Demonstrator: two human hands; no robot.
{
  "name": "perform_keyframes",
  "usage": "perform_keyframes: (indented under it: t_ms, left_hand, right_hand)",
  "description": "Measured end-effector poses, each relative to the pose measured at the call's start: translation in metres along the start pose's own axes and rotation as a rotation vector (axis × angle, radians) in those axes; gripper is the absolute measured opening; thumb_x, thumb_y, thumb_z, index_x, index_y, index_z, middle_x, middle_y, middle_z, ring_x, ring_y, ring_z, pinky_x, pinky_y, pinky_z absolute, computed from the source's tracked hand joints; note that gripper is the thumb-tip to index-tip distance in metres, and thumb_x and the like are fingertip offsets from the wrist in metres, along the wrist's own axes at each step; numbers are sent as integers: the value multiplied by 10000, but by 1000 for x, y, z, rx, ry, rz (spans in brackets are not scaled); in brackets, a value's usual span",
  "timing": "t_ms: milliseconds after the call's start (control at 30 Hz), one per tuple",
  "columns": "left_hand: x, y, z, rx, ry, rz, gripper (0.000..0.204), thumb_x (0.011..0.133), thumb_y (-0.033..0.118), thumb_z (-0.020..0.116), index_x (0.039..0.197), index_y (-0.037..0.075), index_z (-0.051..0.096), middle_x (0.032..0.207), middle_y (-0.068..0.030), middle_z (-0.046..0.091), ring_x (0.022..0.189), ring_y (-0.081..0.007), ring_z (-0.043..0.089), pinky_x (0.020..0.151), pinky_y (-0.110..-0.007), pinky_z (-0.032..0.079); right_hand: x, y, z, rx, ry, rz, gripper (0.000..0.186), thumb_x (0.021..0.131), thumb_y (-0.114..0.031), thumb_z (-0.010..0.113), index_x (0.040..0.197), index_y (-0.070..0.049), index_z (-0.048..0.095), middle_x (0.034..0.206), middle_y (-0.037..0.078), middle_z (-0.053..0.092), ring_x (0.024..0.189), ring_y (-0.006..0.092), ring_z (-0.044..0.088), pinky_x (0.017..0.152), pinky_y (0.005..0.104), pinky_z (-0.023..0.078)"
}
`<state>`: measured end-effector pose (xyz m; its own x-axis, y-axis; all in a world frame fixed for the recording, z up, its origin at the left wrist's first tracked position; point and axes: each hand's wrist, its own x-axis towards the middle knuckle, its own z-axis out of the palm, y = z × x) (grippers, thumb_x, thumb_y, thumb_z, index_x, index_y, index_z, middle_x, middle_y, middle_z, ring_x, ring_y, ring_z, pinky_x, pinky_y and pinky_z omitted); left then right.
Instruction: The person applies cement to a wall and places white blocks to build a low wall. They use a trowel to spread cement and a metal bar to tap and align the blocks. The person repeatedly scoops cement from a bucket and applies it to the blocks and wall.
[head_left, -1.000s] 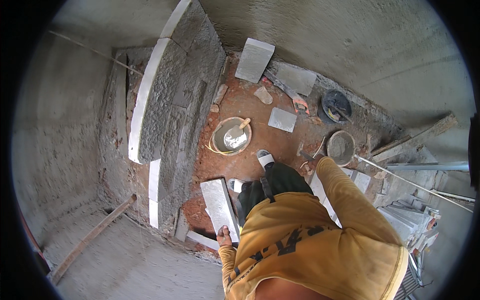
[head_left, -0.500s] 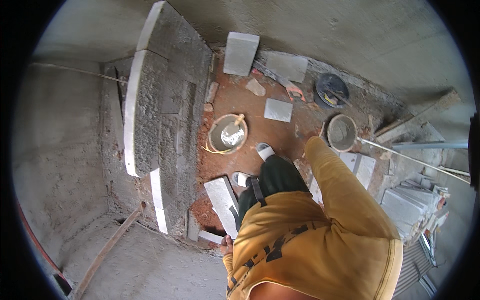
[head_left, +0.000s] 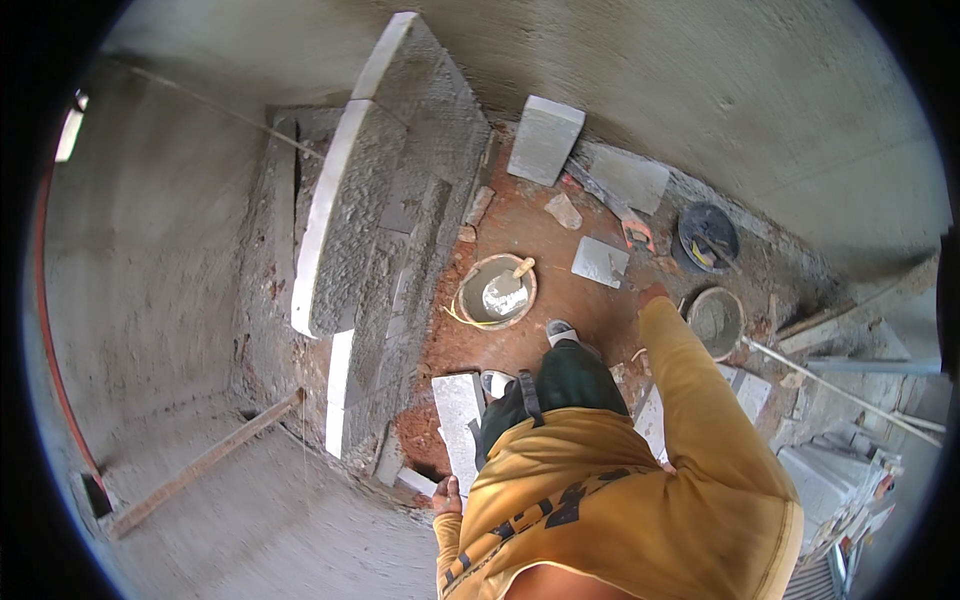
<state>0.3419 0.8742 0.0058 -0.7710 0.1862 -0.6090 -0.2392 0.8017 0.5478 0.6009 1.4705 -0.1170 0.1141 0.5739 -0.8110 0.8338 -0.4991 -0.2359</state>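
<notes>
My right arm in its yellow sleeve stretches forward, and my right hand (head_left: pixel 653 293) is between a pale rectangular block piece (head_left: pixel 600 261) and a bucket of grey mortar (head_left: pixel 716 322). Its fingers are too foreshortened to make out. Down at my left side hangs my left hand (head_left: pixel 447 495), with fingers loosely bent and nothing seen in them. Close to it, long pale blocks (head_left: pixel 458 405) lie on the ground. In front of my feet, a round tub of wet mortar (head_left: pixel 470 300) holds a wooden-handled trowel (head_left: pixel 522 268).
A low block wall (head_left: pixel 350 240), rough with mortar, rises at left. Ahead lie a handsaw with an orange handle (head_left: pixel 637 234), an upright block (head_left: pixel 546 140) and a black bucket (head_left: pixel 707 238) with tools inside. At right are a long pole (head_left: pixel 840 388) and stacked pale panels (head_left: pixel 825 475).
The view has swung, so the scene sits further right and lower. My right hand now shows past the sleeve, away from the mortar bucket's rim. My left hand stays at my side.
</notes>
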Motion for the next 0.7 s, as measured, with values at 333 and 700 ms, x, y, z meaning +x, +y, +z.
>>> perform_keyframes:
  t_ms: [333, 700]
  left_hand:
    - [23, 38, 40, 17, 16, 25, 337, 894, 303, 638, 1023, -7, 668, 936, -124, 700, 877, -192, 639, 828, -318, 485]
    - [30, -5, 71, -29, 24, -73, 347, 867, 314, 651, 1003, -3, 680, 895, -149, 706, 839, -228, 665, 811, -337, 504]
  right_hand:
    - [-117, -16, -23, 277, -296, -434, 400, 822, -340, 732, 1017, 3, 665, 797, 55, 642, 662, 122, 584, 615, 278, 476]
    - [-418, -186, -251, 696, -334, -2375, 507, 917, -540, 422, 826, -93, 645, 730, 20, 545, 711, 119, 507, 861, 418, 440]
